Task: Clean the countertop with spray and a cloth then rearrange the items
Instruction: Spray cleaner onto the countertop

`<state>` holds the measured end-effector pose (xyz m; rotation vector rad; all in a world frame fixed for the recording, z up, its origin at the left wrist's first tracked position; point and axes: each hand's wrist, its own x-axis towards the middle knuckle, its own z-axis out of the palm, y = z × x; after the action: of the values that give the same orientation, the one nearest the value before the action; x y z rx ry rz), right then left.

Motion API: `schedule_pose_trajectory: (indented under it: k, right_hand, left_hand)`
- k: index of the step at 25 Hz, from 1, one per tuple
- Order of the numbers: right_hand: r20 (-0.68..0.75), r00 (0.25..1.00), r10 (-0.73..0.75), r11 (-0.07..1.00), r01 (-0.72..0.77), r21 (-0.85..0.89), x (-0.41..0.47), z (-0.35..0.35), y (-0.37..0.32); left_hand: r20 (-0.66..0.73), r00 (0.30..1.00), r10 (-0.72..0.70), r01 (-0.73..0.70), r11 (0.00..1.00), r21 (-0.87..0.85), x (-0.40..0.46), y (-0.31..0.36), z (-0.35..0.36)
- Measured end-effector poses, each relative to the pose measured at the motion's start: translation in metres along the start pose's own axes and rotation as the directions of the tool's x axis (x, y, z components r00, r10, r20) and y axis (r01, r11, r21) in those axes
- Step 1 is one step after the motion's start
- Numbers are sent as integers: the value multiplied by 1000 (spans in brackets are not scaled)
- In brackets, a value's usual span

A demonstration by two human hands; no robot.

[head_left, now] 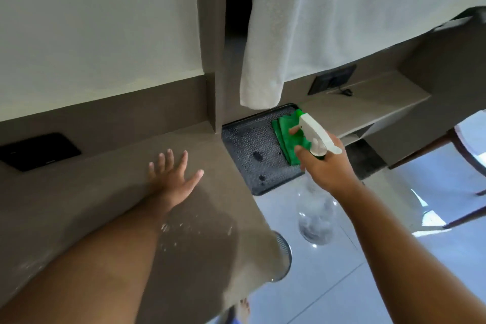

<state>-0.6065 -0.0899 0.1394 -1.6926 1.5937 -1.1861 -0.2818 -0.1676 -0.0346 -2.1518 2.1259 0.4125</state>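
Note:
My left hand (172, 177) lies flat and open on the brown countertop (79, 208), fingers spread. Wet droplets (181, 229) glisten on the surface just below that wrist. My right hand (324, 163) grips the neck of a clear spray bottle (314, 214) with a white trigger head (317, 133), held over the counter's right edge. Behind the bottle's head a folded green cloth (285, 134) lies on the right part of a dark perforated tray (247, 150) at the counter's right end.
A white towel (328, 23) hangs above the tray. A black wall panel (36, 151) sits at the counter's back left, another (332, 81) above a lower beige shelf (368, 102). A round metal bin (284, 255) stands below the counter edge. Chair legs (468, 166) at right.

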Motion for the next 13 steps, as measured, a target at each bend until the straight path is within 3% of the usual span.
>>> schedule_pose_trajectory:
  k: [4,6,9,13]
  right_hand:
    - [96,967,236,955,-212,-208,-72,26,-9]
    - [164,922,350,907,-290,-307,-105,55,-10]
    - [237,887,396,865,-274,-421,-145,106,-18]
    - [325,879,350,845,-146,-515,-173,171,-44]
  left_hand:
    - [-123,989,84,-90,995,-43,-95,-24,13]
    - [-160,987,18,-30,997,-70,-146,-66,25]
    - [-194,964,-182,164,981,-102,-207,-155,36]
    - [-227,896,-381,356,923,-145,-284,-253,42]
